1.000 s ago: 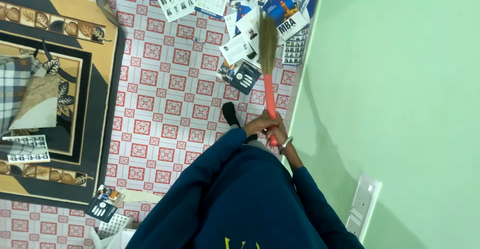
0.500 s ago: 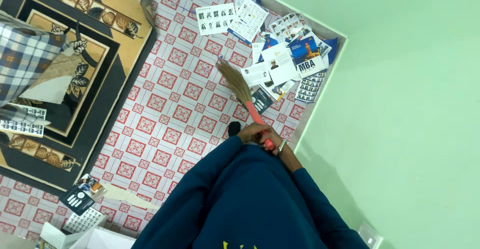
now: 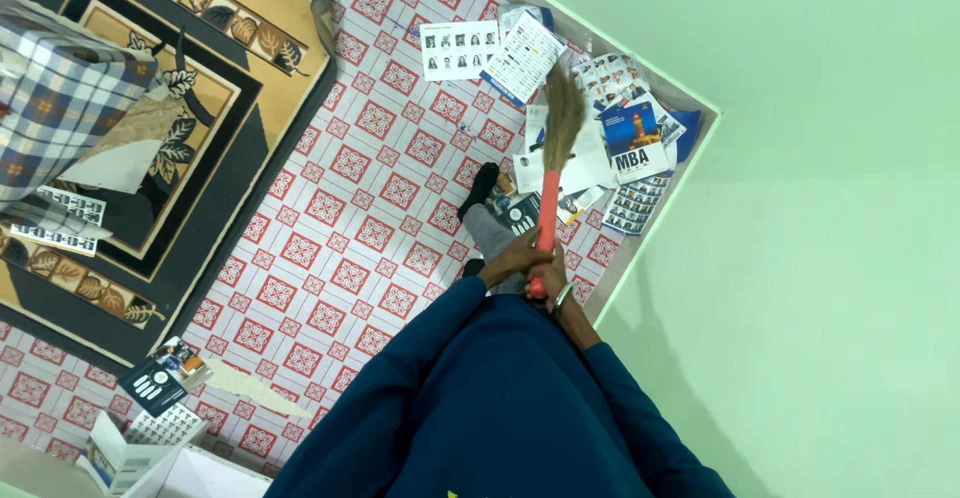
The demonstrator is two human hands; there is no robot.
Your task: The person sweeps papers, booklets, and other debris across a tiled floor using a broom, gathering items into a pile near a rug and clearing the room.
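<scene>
Red-patterned floor tiles (image 3: 330, 228) are lying beneath us.
We are clasping the broom (image 3: 548, 198) handle in both hands, left hand (image 3: 515, 258) and right hand (image 3: 548, 280) closed tight, bristles beyond on scattered papers (image 3: 620, 148).

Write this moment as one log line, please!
left hand | right hand | both grip red-handled straw broom | bristles over scattered paper leaflets | red-patterned tile floor

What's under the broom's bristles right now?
The broom, gripped by the left hand and right hand, has its bristles over white sheets in the paper pile in the corner. Whatever lies beneath the bristles and the overlapping papers is covered.
</scene>
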